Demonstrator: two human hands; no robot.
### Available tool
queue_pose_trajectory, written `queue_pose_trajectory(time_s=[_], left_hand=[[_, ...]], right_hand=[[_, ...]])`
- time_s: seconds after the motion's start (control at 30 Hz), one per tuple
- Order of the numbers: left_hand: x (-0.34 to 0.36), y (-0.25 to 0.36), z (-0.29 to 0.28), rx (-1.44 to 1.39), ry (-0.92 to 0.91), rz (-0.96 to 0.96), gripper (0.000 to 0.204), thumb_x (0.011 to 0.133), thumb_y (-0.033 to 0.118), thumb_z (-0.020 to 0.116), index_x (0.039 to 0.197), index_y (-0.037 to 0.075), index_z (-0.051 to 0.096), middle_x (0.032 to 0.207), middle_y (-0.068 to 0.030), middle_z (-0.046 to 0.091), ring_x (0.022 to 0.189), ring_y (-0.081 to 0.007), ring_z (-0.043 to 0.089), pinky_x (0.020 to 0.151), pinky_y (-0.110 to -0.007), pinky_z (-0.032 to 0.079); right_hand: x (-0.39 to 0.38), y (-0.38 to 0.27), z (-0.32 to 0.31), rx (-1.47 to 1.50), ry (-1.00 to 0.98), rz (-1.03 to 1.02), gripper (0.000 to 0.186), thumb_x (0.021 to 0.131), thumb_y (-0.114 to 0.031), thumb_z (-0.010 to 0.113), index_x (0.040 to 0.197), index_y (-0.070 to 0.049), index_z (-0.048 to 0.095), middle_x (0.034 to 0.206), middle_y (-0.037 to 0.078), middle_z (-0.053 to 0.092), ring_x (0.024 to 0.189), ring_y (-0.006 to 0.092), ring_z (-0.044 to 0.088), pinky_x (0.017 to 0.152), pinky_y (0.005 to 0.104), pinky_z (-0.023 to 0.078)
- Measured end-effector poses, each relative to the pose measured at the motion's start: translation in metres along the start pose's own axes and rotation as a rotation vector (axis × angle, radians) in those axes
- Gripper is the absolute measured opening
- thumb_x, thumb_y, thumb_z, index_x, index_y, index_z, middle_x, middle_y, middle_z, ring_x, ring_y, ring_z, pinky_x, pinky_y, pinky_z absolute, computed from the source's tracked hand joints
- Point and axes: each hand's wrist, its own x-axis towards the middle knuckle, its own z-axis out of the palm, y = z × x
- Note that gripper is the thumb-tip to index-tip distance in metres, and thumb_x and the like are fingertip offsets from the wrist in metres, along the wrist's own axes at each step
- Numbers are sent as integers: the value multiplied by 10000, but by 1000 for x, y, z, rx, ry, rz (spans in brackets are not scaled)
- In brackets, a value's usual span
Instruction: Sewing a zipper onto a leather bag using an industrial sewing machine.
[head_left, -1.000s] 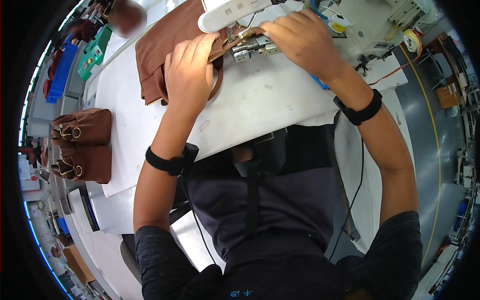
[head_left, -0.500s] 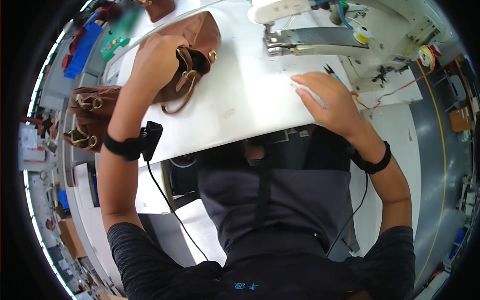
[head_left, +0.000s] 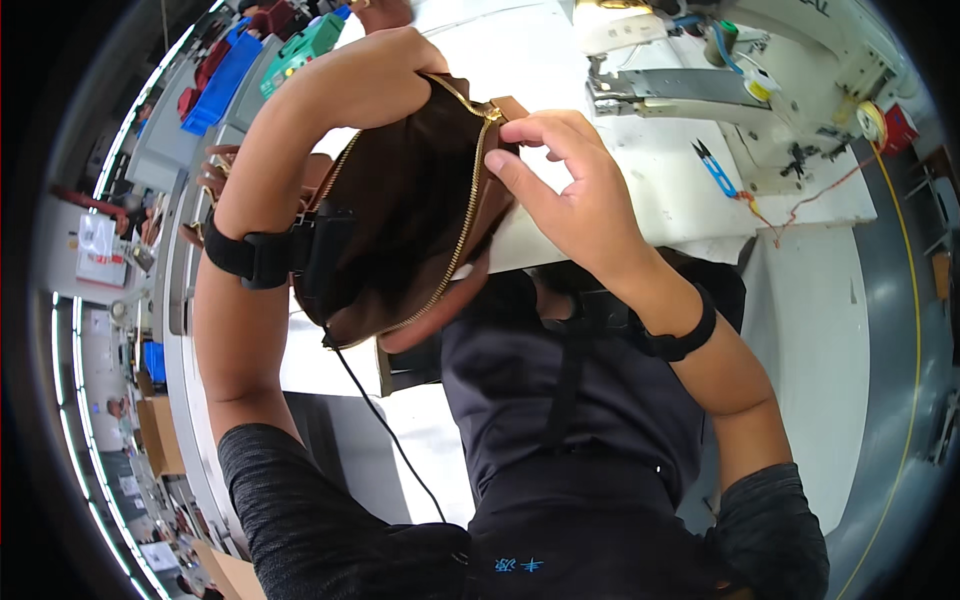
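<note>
A brown leather handbag [head_left: 484, 215] stands tilted with its mouth toward me, showing a dark lining [head_left: 410, 200]. A gold zipper [head_left: 467, 220] runs unzipped around the mouth, its slider at the far right corner. My left hand [head_left: 405, 62] grips the bag's far edge, its fingertips hidden behind it; my left forearm crosses the bag's left side. My right hand [head_left: 570, 180] is at the bag's right edge just below the slider. Its thumb and index finger are apart, with the tips at the zipper edge.
A sewing machine [head_left: 690, 88] stands at the far right of the white table [head_left: 640, 180]. Blue thread snips [head_left: 715, 170] lie before it, beside an orange thread. Another brown bag [head_left: 215, 175] is partly hidden behind my left arm. Blue [head_left: 222, 85] and green [head_left: 302, 52] bins stand far left.
The handbag has come nearer and turned so its unzipped mouth faces me. My left hand has moved right with it. My right hand has moved left from bare table to the bag's edge.
</note>
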Motion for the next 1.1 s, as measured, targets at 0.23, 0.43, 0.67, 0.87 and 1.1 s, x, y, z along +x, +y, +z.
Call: queue_pose_trajectory(time_s=[0.23, 0.43, 0.67, 0.87, 1.1], left_hand=[[-11, -3, 1, -153, -37, -21, 256, 862, 3, 549, 1045, -46, 721, 860, -127, 719, 772, -150, 629, 764, -299, 503], [-31, 3, 10, -332, 144, 11, 231, 935, 119, 696, 1098, -42, 725, 925, -109, 747, 802, -136, 628, 801, -295, 509], [-62, 28, 26, -112, 357, 107, 170, 888, 70, 728, 1014, -44, 734, 983, -164, 736, 902, -309, 705, 840, -360, 530], [-92, 66, 71, 29, 395, 174, 204, 850, 5, 691, 1050, 10, 729, 1014, -127, 714, 907, -333, 685, 810, -412, 535], [-99, 72, 81, 130, 525, 146, 219, 832, 67, 650, 1039, 56, 720, 925, -89, 698, 872, -282, 691, 786, -397, 541]], right_hand=[[-2, -5, 0, 37, -14, 157, 265, 895, -237, 789, 988, 8, 750, 883, 106, 658, 863, 215, 604, 745, 349, 491], [-6, -8, 22, 151, 73, 298, 245, 876, -196, 823, 969, 15, 738, 819, 32, 569, 790, 124, 530, 732, 275, 438], [-31, 1, 24, 63, 155, 116, 173, 899, -54, 771, 1069, -22, 766, 838, 14, 583, 793, 109, 523, 747, 264, 453], [-43, 0, 19, 222, 224, 180, 164, 873, -5, 757, 1036, -28, 760, 816, 40, 607, 733, 139, 552, 705, 283, 457], [-45, -16, -3, 290, -24, 200, 228, 922, -3, 712, 1144, -20, 761, 979, 23, 707, 893, 92, 616, 824, 230, 462]])
